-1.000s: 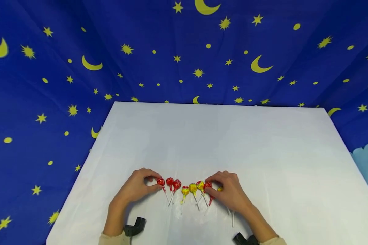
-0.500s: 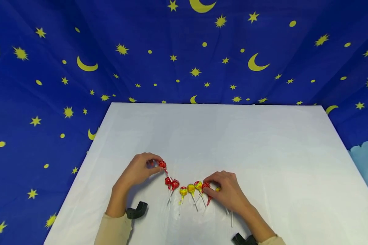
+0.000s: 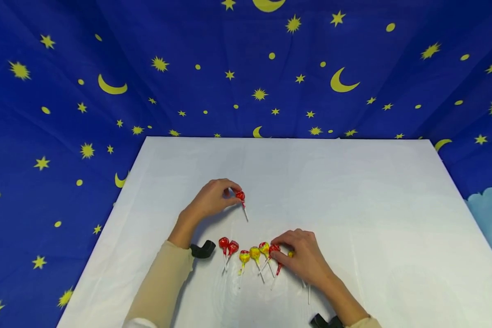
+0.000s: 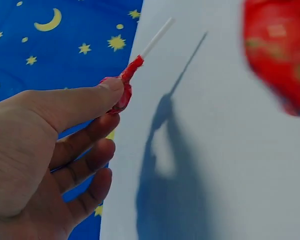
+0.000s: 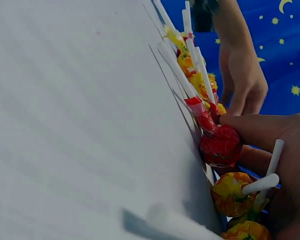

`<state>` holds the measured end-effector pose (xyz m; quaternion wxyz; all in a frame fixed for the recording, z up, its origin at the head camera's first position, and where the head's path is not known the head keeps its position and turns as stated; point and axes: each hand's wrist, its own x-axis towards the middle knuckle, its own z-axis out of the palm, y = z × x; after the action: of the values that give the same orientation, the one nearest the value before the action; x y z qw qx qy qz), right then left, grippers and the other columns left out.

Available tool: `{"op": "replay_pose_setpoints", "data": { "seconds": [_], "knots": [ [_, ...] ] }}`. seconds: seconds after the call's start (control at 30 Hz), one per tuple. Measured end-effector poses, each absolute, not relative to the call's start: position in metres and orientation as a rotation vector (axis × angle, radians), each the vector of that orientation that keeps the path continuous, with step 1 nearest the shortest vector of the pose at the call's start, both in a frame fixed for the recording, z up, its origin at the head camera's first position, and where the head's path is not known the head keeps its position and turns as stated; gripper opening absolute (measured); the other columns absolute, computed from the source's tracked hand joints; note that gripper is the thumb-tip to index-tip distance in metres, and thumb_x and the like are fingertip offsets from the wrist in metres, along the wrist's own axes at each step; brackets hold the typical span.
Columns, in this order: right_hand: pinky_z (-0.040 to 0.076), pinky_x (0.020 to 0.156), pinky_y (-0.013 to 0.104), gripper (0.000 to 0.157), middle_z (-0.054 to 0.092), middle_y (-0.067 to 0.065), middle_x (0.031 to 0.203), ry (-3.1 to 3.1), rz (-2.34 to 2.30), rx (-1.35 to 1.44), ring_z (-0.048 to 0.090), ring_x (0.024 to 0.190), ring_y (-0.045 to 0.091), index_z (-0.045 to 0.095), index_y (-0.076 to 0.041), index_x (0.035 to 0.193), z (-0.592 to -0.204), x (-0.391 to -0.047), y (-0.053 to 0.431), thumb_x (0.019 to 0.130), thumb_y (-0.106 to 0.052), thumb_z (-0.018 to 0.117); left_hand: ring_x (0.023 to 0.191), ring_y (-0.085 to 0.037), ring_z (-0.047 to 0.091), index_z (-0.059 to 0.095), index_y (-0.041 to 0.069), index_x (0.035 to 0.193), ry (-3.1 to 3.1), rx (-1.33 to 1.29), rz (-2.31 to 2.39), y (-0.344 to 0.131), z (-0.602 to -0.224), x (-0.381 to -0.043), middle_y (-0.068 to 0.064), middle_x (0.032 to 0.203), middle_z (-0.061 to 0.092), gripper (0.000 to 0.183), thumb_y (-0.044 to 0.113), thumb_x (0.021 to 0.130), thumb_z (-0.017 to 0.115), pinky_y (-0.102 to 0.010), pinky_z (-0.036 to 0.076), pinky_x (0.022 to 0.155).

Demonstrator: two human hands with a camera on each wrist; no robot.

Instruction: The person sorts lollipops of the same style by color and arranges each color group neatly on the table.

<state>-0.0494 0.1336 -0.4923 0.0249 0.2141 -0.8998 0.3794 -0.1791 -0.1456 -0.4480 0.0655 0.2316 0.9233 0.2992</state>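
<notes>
A red-wrapped lollipop point(image 3: 240, 196) hangs from my left hand point(image 3: 214, 197), pinched by its candy end between thumb and fingers. In the left wrist view its white stick point(image 4: 157, 37) points away from the hand, and a shadow falls on the table beside it. My right hand point(image 3: 305, 256) pinches another red lollipop point(image 5: 221, 146) at the right part of the row, its thumb against the wrapper. Two red lollipops point(image 3: 232, 248) lie at the row's left end, with yellow ones point(image 3: 255, 253) in the middle. More yellow lollipops point(image 5: 233, 194) sit under the right hand, partly hidden in the head view.
The row lies on a white table point(image 3: 352, 196), sticks toward the near side. A blue curtain point(image 3: 213, 41) with yellow moons and stars stands behind and beside it. Black wrist mounts point(image 3: 203, 249) are worn on both forearms.
My left hand has lifted the leftmost red lollipop from the row and carried it away from me and to the right. The right hand has stayed at its place.
</notes>
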Motion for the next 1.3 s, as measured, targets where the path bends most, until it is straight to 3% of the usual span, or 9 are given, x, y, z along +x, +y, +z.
{"op": "replay_pose_setpoints", "data": {
  "seconds": [0.73, 1.03, 1.3],
  "knots": [
    [0.036, 0.084, 0.043, 0.023, 0.066, -0.02, 0.09, -2.762, 1.184, 0.606, 0.052, 0.085, 0.002, 0.076, -0.025, 0.095, -0.495, -0.042, 0.136, 0.074, -0.029, 0.085, 0.077, -0.011, 0.055, 0.073, 0.017, 0.11, 2.702, 0.726, 0.858, -0.085, -0.453, -0.254, 0.007, 0.096, 0.066, 0.028, 0.023, 0.083, 0.077, -0.028, 0.045, 0.069],
    [0.034, 0.085, 0.042, 0.023, 0.064, -0.023, 0.09, -2.772, 1.195, 0.602, 0.052, 0.086, 0.002, 0.076, -0.025, 0.095, -0.497, -0.04, 0.133, 0.074, -0.03, 0.084, 0.086, -0.012, 0.055, 0.072, 0.016, 0.111, 2.671, 0.67, 0.861, -0.064, -0.459, -0.269, 0.006, 0.098, 0.066, 0.028, 0.023, 0.084, 0.076, -0.029, 0.044, 0.078],
    [0.034, 0.085, 0.041, 0.023, 0.064, -0.021, 0.089, -2.777, 1.151, 0.602, 0.05, 0.085, 0.003, 0.076, -0.025, 0.095, -0.494, -0.045, 0.132, 0.075, -0.032, 0.083, 0.085, -0.012, 0.056, 0.073, 0.016, 0.107, 2.652, 0.736, 0.864, -0.047, -0.453, -0.287, 0.007, 0.096, 0.066, 0.025, 0.025, 0.084, 0.077, -0.03, 0.044, 0.078]
  ]
}}
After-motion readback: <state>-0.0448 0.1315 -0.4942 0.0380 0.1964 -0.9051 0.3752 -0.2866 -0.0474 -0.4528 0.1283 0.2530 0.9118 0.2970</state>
